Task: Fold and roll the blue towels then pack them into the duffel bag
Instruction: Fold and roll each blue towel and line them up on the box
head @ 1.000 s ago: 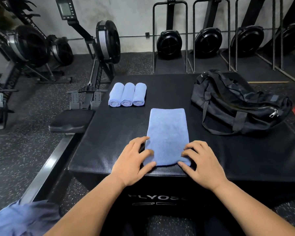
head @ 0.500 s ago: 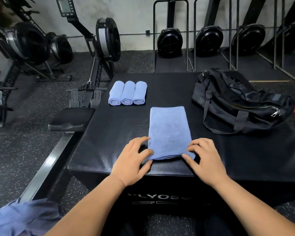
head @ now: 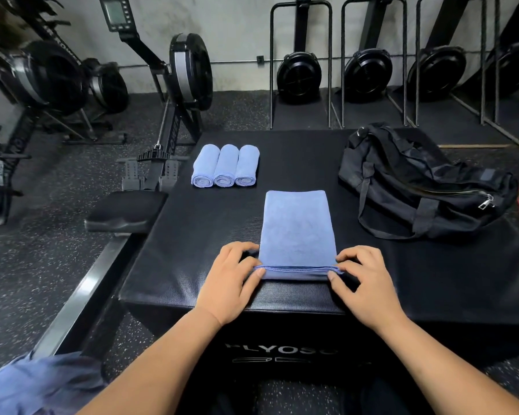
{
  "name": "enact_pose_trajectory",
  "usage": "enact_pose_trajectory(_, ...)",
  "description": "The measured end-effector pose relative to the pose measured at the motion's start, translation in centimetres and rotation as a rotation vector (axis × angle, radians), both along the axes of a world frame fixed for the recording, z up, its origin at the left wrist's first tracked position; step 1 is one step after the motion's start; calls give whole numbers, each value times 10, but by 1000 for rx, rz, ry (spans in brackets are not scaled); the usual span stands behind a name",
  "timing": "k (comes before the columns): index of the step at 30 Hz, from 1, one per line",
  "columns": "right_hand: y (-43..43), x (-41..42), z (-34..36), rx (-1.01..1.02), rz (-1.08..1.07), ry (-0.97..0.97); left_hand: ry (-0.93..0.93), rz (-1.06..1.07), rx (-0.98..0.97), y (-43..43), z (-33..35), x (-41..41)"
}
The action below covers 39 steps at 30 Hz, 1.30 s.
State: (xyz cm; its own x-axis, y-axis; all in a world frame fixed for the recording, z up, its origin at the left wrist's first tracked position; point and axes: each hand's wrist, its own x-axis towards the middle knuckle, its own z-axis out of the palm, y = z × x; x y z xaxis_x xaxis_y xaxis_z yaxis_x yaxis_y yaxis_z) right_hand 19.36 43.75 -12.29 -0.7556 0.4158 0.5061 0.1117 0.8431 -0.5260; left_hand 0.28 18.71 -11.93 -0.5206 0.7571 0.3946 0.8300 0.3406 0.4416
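Head-worn wide-angle view, facing forward and down, close over black box

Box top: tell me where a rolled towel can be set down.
Bare: between the rolled towels and the duffel bag, beyond the flat towel; left of that towel; the corner nearer than the bag. Crowded: the near edge, where left hand and right hand pinch the towel.

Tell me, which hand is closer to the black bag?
Right. The right hand pinches the near right corner of the towel, on the side where the black bag lies. The left hand pinches the near left corner, across the towel from the bag.
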Motion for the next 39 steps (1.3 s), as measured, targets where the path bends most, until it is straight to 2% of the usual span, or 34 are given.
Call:
enact_pose_trajectory(8,1,-4,5,-141,-93,-63,-152,85,60,7,0,-6)
enact_pose_trajectory(17,0,-3,5,-81,-20,-78,-10,69,86,5,-2,0)
enact_pose_trajectory(24,-3,-1,-2,64,-53,-64,70,58,85,4,-5,2)
enact_pose_trajectory(29,-5,0,3,77,-20,-152,6,41,42,3,-1,1)
enact_pose_trajectory(39,2,-5,-2,-56,-125,-108,-96,134,54,5,-6,-6)
